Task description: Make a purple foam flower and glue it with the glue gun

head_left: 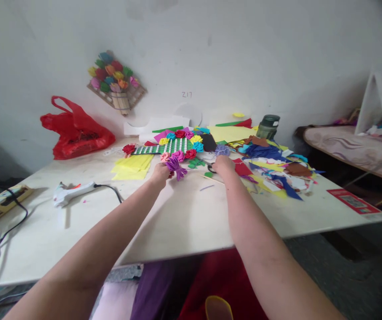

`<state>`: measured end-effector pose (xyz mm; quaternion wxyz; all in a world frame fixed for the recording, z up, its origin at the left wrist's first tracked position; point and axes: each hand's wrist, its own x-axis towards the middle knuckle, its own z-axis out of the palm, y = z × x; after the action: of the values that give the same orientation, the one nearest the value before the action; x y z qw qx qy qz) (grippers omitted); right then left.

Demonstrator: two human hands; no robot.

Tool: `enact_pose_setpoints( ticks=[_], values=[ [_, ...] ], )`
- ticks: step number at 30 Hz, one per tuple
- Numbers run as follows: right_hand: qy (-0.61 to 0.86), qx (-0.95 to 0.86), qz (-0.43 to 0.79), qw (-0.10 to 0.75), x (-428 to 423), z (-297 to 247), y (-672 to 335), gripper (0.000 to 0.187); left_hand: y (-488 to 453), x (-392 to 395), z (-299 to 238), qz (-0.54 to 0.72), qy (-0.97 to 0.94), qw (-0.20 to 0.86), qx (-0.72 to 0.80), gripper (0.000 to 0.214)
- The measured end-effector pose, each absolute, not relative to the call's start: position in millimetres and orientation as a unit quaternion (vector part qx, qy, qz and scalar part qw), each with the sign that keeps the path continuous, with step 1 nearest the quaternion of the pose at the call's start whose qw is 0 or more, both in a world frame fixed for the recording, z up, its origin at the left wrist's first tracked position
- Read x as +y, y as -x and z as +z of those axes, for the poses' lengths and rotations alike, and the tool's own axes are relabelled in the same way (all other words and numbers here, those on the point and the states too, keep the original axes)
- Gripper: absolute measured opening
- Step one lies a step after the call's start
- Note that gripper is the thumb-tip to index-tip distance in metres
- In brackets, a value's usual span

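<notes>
My left hand (160, 173) is closed on a purple paper bow (176, 168), which sticks out to the right of the fingers, pinched at its middle. Over the right part of the table, my right hand (224, 164) is closed at the dark looped handle of a pair of scissors (211, 168); its fingertips are partly hidden. Just behind both hands lies a green and white striped paper guitar shape (174, 146) edged with colourful paper roses (178, 156). A ball of lavender yarn (222, 150) sits right behind my right hand.
A white glue gun (74, 193) and a power strip (6, 206) lie at left. Yellow paper sheets (133, 166) rest beside the guitar shape. Behind stands a red plastic bag (77, 133). Paper scraps (271, 155) are heaped at right, near a dark green jar (268, 127). A thin stick (212, 178) lies in front.
</notes>
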<state>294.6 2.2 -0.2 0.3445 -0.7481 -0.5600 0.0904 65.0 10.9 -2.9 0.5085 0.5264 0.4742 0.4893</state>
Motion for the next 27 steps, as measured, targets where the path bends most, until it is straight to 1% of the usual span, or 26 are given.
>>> enact_pose_setpoints(
  ticks=[2, 3, 5, 6, 9, 13, 19, 23, 27],
  values=[
    [0.807, -0.549, 0.063, 0.207, -1, 3, -291, 0.033, -73, 9, 1, 0.464, -0.543, 0.511, 0.478, 0.014],
    [0.818, -0.55, 0.051, 0.159, -3, 5, -290, 0.033, -77, 7, 1, 0.453, -0.558, 0.511, 0.472, 0.015],
    [0.82, -0.559, 0.039, 0.117, -5, 8, -287, 0.034, -84, 2, -1, 0.425, -0.581, 0.525, 0.453, 0.013],
    [0.819, -0.562, 0.034, 0.113, -6, 9, -287, 0.034, -87, 0, -4, 0.418, -0.592, 0.528, 0.444, 0.013],
    [0.819, -0.56, 0.013, 0.126, -7, 9, -287, 0.035, -93, -6, -15, 0.413, -0.621, 0.52, 0.416, 0.028],
    [0.826, -0.55, 0.022, 0.124, -5, 7, -289, 0.033, -92, -11, -21, 0.429, -0.653, 0.482, 0.396, 0.035],
    [0.817, -0.564, 0.034, 0.115, -4, 6, -288, 0.032, -86, -13, -21, 0.437, -0.65, 0.477, 0.4, 0.036],
    [0.814, -0.567, 0.034, 0.125, -4, 10, -289, 0.033, -85, -8, -27, 0.454, -0.65, 0.432, 0.43, 0.033],
    [0.802, -0.582, 0.036, 0.126, -5, 13, -290, 0.034, -84, -4, -30, 0.444, -0.655, 0.402, 0.46, 0.029]
  ],
)
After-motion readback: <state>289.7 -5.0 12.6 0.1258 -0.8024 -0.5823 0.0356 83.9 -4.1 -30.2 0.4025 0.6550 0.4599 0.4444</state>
